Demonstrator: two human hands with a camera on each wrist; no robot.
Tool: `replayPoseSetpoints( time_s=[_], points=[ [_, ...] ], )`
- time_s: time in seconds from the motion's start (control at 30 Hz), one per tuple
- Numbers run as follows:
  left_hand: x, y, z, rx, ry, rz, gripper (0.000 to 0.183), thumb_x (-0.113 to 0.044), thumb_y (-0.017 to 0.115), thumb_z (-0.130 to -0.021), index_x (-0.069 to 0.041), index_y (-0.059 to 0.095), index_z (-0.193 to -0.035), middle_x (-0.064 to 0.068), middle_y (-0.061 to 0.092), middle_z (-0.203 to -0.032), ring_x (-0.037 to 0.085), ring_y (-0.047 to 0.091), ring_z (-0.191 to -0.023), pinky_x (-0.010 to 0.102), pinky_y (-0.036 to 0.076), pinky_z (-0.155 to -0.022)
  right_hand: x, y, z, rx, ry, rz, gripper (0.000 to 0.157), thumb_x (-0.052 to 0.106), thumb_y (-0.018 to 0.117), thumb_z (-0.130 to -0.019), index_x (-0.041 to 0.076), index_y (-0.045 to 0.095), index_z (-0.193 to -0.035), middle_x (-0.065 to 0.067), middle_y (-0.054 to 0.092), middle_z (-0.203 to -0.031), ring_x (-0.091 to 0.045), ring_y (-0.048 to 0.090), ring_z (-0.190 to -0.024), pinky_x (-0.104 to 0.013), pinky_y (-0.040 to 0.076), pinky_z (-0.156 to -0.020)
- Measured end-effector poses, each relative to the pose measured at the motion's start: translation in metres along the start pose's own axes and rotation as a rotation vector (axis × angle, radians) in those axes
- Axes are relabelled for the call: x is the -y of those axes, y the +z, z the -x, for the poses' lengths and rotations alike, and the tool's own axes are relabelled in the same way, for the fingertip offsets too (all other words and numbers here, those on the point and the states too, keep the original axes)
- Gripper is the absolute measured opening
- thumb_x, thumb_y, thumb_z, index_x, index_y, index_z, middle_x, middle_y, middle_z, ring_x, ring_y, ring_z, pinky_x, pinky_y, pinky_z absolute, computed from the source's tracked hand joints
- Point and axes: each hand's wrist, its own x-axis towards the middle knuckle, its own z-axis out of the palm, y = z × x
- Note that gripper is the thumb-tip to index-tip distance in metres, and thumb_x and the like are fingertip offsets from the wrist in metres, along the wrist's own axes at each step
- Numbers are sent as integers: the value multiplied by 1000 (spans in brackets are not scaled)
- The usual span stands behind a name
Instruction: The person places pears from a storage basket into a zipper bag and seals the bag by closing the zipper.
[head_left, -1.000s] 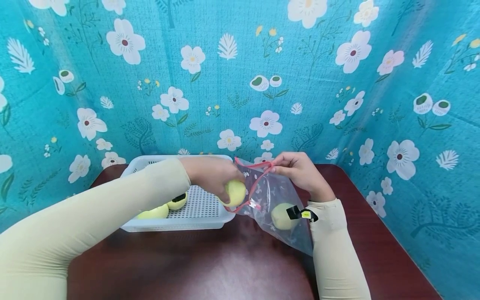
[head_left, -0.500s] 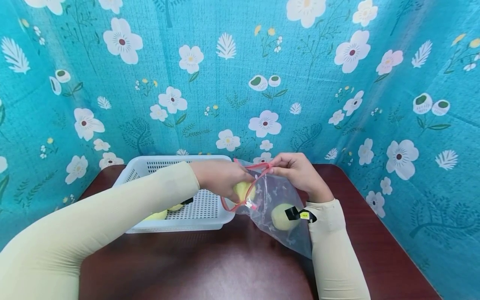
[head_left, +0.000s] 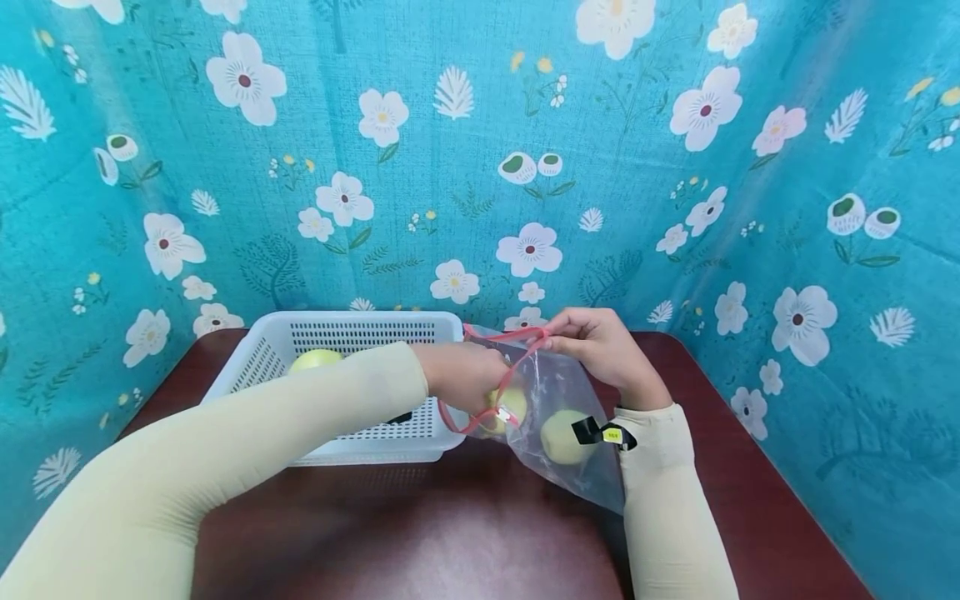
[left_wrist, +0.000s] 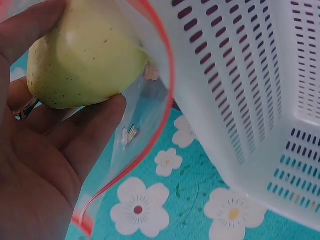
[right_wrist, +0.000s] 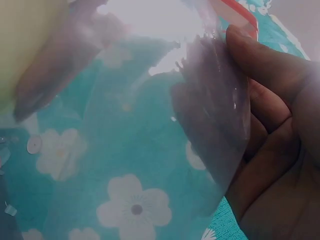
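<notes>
My left hand [head_left: 467,375] reaches into the mouth of a clear plastic zip bag [head_left: 551,385] edged in red. Its fingers and thumb grip a yellow-green apple [left_wrist: 90,55] with small dark specks, which shows behind the red edge in the head view. Pinched between the thumb and fingers of my right hand [head_left: 600,346] is the bag's upper rim. Lower down inside the bag lies another apple [head_left: 566,437], partly covered by a black strap piece at the right wrist. The right wrist view looks through the shiny plastic at the right hand [right_wrist: 275,130].
A white perforated basket [head_left: 352,317] stands left of the bag, on a dark red table [head_left: 420,533]. One apple [head_left: 317,359] shows inside it; the left sleeve hides much of the rest. A blue flowered cloth [head_left: 450,167] hangs behind and along the sides.
My left hand has moved right with the apple, from the bag's opening to inside it. The right hand keeps its pinch on the rim, nearly still.
</notes>
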Motion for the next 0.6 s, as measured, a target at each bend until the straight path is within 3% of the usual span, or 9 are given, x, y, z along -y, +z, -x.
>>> replayPoseSetpoints(
  time_s=[0.23,0.37,0.47,0.53,0.6],
  points=[
    [-3,9,-11,-6,-28,22,23,-26,84,-76,-22,67,-92,-7,61,-76,11,58,-74,25,48,-70,0,1,6,10,-30,-25,10,0,71,-86,2,73,-96,-5,73,-89,-22,68,-86,-31,55,-74],
    [0,9,-19,-2,8,-43,30,-30,82,-78,-22,66,-102,-8,59,-84,11,57,-80,25,48,-75,4,2,3,13,-56,-30,11,-2,71,-85,1,73,-95,-7,73,-89,-21,69,-85,-30,55,-74],
    [3,7,-29,16,35,-40,34,-38,81,-78,-24,66,-106,-9,60,-89,9,56,-86,25,47,-76,7,1,1,14,-72,-35,11,-4,71,-85,0,73,-95,-8,73,-89,-21,69,-84,-30,55,-74],
    [4,5,-35,30,22,-34,37,-41,79,-80,-25,65,-110,-10,61,-92,8,56,-90,24,47,-78,9,0,0,17,-79,-41,12,-4,71,-85,-1,73,-95,-8,73,-89,-22,69,-84,-30,55,-74],
    [5,3,-37,40,-42,-20,38,-41,80,-79,-27,64,-110,-9,60,-94,8,54,-92,25,46,-80,10,-1,-1,18,-82,-46,12,-5,71,-85,-1,73,-96,-8,73,-89,-22,69,-84,-31,55,-74]
  ],
)
